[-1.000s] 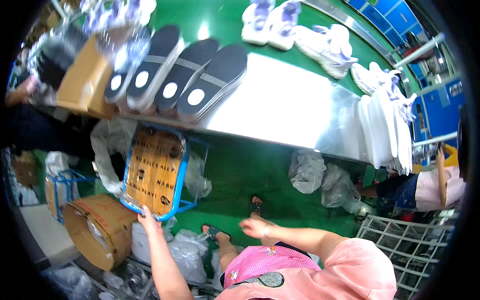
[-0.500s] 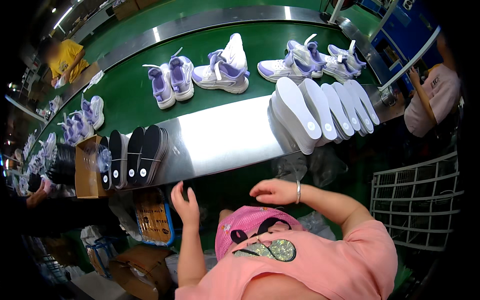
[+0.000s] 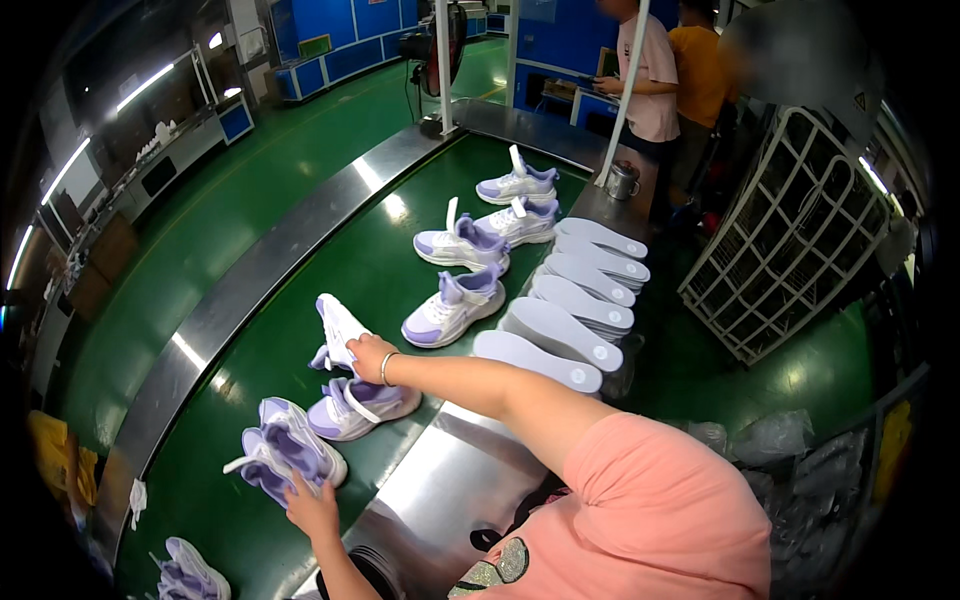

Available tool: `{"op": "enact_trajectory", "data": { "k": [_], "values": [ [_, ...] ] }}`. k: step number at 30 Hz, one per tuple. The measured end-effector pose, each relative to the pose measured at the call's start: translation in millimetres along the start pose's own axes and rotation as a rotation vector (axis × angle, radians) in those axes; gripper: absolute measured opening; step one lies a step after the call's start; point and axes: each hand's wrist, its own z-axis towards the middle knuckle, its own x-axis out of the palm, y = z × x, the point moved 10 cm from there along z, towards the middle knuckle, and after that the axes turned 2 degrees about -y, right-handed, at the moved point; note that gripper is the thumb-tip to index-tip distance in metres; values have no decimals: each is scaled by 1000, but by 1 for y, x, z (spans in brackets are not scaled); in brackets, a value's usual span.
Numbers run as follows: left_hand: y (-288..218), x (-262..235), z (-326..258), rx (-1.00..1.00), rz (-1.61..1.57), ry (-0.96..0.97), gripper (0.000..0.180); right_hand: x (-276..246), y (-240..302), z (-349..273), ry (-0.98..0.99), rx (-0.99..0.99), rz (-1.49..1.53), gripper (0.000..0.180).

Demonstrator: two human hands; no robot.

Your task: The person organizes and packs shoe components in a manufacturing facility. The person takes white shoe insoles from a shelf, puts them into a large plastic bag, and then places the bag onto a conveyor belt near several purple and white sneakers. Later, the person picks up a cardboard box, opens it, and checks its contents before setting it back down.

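Conveyor belt (image 3: 300,290): green, under both hands.
Insoles (image 3: 560,320): grey row, well right of the right hand.
Right hand (image 3: 370,357): closed around an upended lilac sneaker (image 3: 335,335).
Left hand (image 3: 312,508): fingers pressed onto a lilac sneaker pair (image 3: 285,455), grip unclear.

Conveyor belt (image 3: 300,330): runs from lower left to upper centre.
Sneakers (image 3: 455,305): scattered along the belt.
Insoles (image 3: 575,300): stacked right of the belt, centre.
Wire cage (image 3: 790,240): upper right.
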Motion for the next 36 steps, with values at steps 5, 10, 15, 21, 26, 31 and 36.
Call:
{"op": "enact_trajectory", "data": {
  "k": [5,10,15,21,26,31,36],
  "values": [
    [2,63,43,43,127,121,51,62,-24,41,270,263,-191,50],
    [26,60,48,-66,164,152,32,85,13,68,281,333,-382,72],
    [28,59,43,-66,200,47,30,78,-9,93,-59,98,-616,59],
    [24,59,45,-55,240,-13,30,10,-46,121,54,-92,-171,39],
    [26,66,47,-84,252,28,31,37,-70,62,597,-46,166,54],
    [28,67,45,-92,267,22,32,-26,-12,23,234,-315,-302,31],
    [26,66,47,-104,282,31,33,-31,42,-45,125,-558,-391,23]
  ]
}}
